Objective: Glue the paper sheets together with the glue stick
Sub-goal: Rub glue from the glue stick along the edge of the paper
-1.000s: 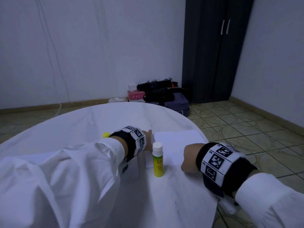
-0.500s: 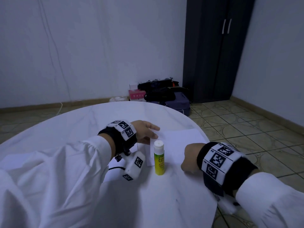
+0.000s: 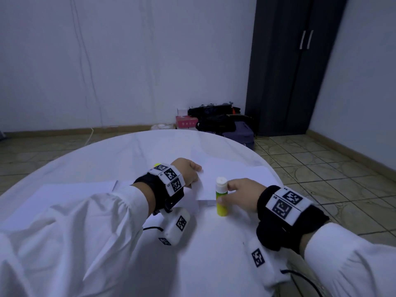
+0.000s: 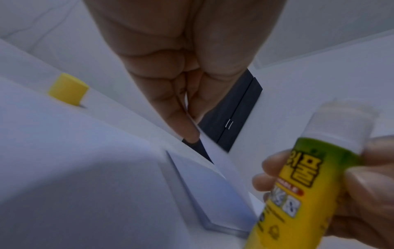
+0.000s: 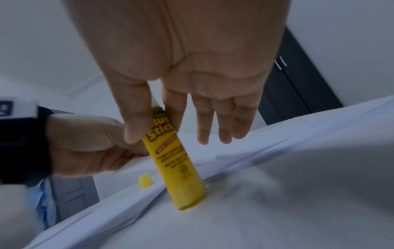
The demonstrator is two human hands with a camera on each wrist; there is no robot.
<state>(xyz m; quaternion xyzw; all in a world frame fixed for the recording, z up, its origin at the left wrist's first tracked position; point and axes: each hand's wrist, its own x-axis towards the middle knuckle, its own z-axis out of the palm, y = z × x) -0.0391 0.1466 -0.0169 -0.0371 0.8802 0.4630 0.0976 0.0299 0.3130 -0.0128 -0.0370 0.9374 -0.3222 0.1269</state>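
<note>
The yellow-green glue stick (image 3: pixel 221 200) stands upright and uncapped on the white round table (image 3: pixel 120 159), by the near edge of the white paper sheets (image 3: pixel 237 173). My right hand (image 3: pixel 227 195) holds its body between thumb and forefinger (image 5: pixel 136 133); the other fingers are straight. The glue stick (image 5: pixel 170 156) has its base on the table. My left hand (image 3: pixel 196 171) pinches the left edge of a paper sheet (image 4: pixel 215 161), raised slightly off the ones under it. The yellow cap (image 4: pixel 68 91) lies behind my left wrist.
Another white sheet (image 3: pixel 70 191) lies on the table's left side under my left sleeve. The table's right edge drops to a tiled floor. Bags and a suitcase (image 3: pixel 218 123) sit by the far wall beside a dark wardrobe (image 3: pixel 289 71).
My right hand left its resting fist and moved left to take hold of the glue stick. My left hand reached forward and pinched the edge of a sheet.
</note>
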